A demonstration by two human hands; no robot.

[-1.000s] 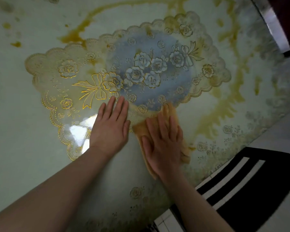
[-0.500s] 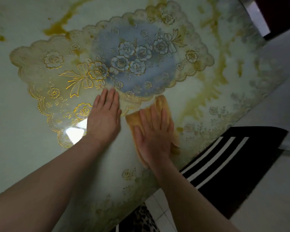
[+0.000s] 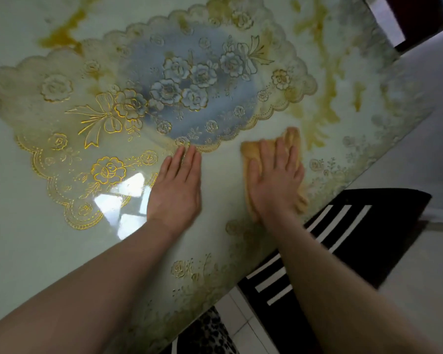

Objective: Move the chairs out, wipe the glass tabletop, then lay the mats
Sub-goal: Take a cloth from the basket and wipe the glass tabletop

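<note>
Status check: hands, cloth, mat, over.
Left hand flat, fingertips on mat edge. Right hand flat, pressing cloth on glass beside mat. Nothing in the way.

A black rug with white stripes [image 3: 348, 241] lies on the pale tiled floor [image 3: 407, 302] below the table edge, a leopard-print piece [image 3: 210, 335] beside it.

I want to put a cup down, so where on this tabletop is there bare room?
Bare glass lies left of the left hand, below the mat, along the tabletop near side. It is crowded between mat and edge, where the right hand presses the cloth.
</note>
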